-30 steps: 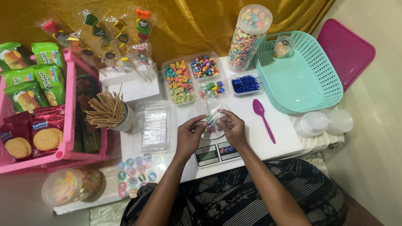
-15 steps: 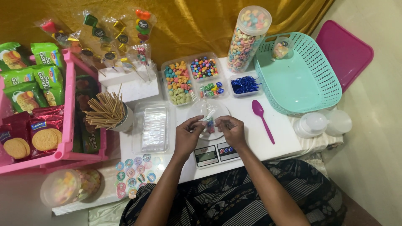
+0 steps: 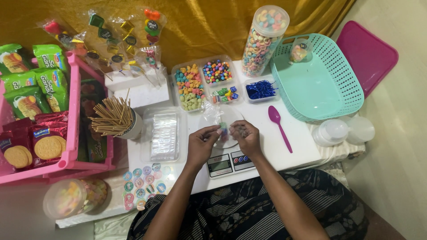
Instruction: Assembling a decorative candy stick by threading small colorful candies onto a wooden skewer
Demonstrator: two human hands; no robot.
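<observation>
My left hand (image 3: 201,143) and my right hand (image 3: 247,138) meet over a small white kitchen scale (image 3: 227,163). Between their fingertips they pinch a small clear plastic bag (image 3: 216,116) with a few coloured candies at its bottom. A clear round dish (image 3: 231,114) lies on the scale under the bag. Both hands grip the bag's lower part, its open top sticking up toward the candy trays.
Clear trays of coloured candies (image 3: 190,86), a blue-filled tub (image 3: 260,89), a tall jar of cereal rings (image 3: 264,39), a teal basket (image 3: 318,82), a purple spoon (image 3: 278,126), a cup of wooden sticks (image 3: 114,119), a bag stack (image 3: 163,135), a pink snack rack (image 3: 71,111), stickers (image 3: 143,180).
Both hands have dropped slightly toward the scale while still pinching the bag; the bag's top now leans to the left.
</observation>
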